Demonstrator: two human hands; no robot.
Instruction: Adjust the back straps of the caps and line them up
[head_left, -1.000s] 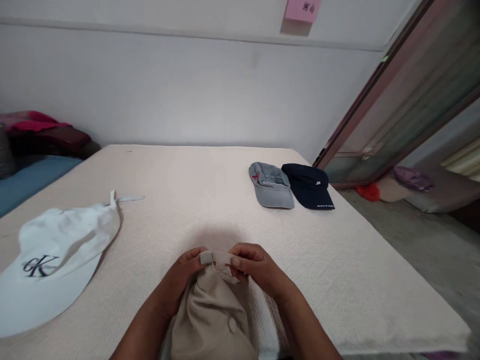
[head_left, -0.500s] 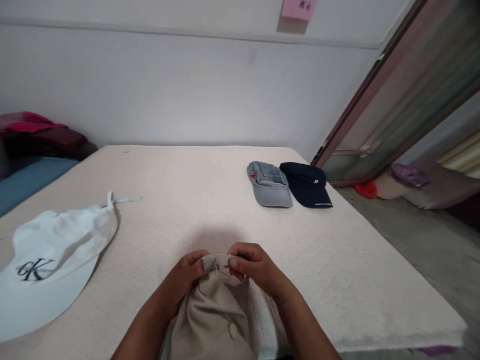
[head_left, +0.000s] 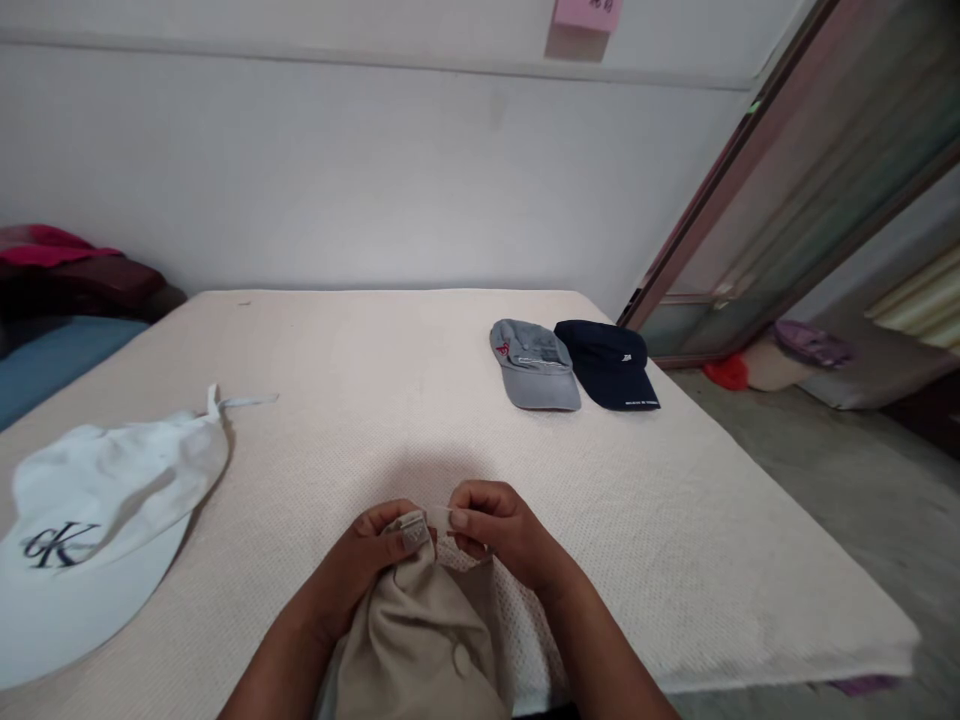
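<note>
A tan cap [head_left: 424, 635] hangs at the bottom centre, near the front edge of the table. My left hand [head_left: 371, 550] pinches the cap's edge beside a small metal buckle [head_left: 414, 531]. The light strap [head_left: 439, 518] runs from the buckle to my right hand [head_left: 491, 525], whose thumb and fingers are closed on it. Part of the strap is hidden by the fingers.
A white cap [head_left: 112, 500] with black letters lies at left. At the back right, a grey cap [head_left: 534, 365] touches a navy cap [head_left: 611, 362] on the pale cloth-covered table [head_left: 360, 350]. Dark and pink fabric [head_left: 82, 265] sits far left.
The strap between my hands looks thinner and more edge-on, and my left thumb now covers part of the buckle. The whole view has shifted slightly.
</note>
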